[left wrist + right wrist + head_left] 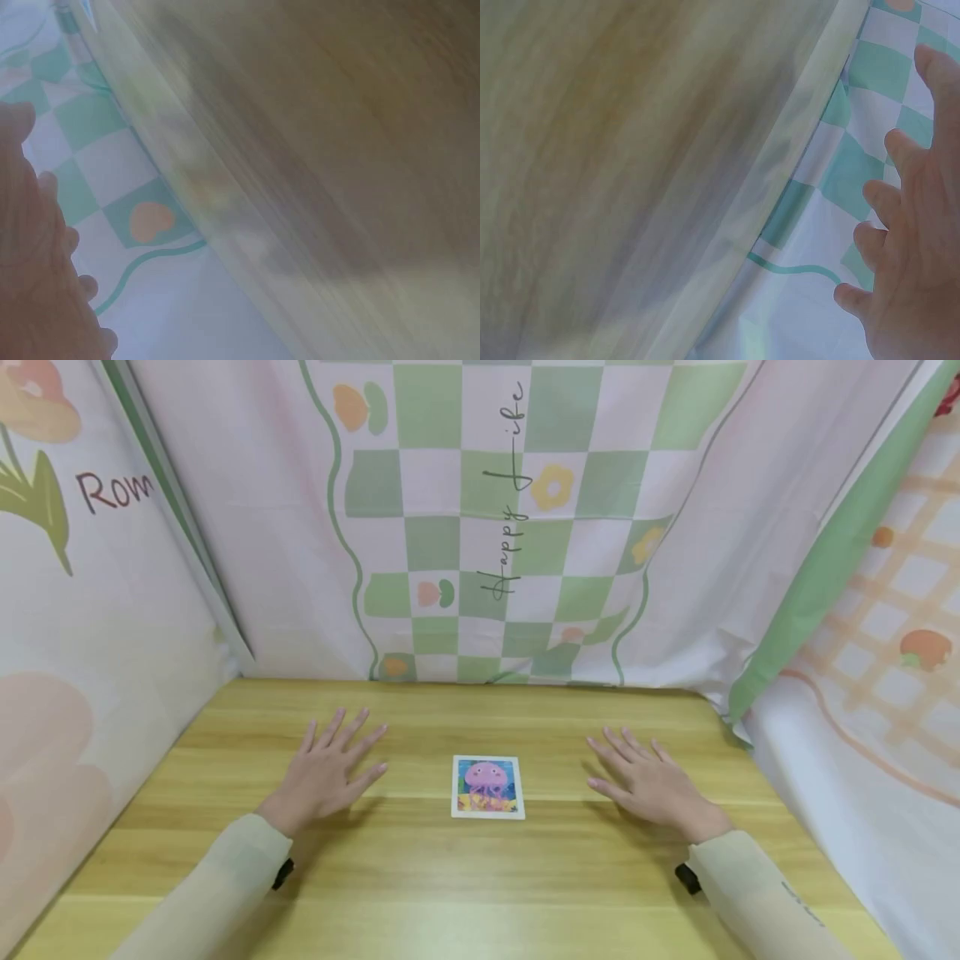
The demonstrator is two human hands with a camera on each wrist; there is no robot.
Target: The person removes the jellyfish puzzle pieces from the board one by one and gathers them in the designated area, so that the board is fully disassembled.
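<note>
A small white-bordered card point(488, 787) with a pink jellyfish on a blue and yellow ground lies flat, picture up, near the middle of the wooden table. To its left my left hand point(324, 774) hovers with fingers straight and spread, palm down, holding nothing. My right hand point(651, 783) mirrors it on the card's other side, fingers also spread and nothing in them. Both wrist views show a hand over the wood: the left hand point(37, 255) at the left edge, the right hand point(915, 240) at the right edge. The card stays apart from both.
The wooden table point(480, 877) ends at a hanging cloth point(495, 527) with green and white checks and the words "Happy Life". More printed cloth hangs along the left side point(112, 635) and right side point(885, 635). A small black device point(687, 878) sits under each wrist.
</note>
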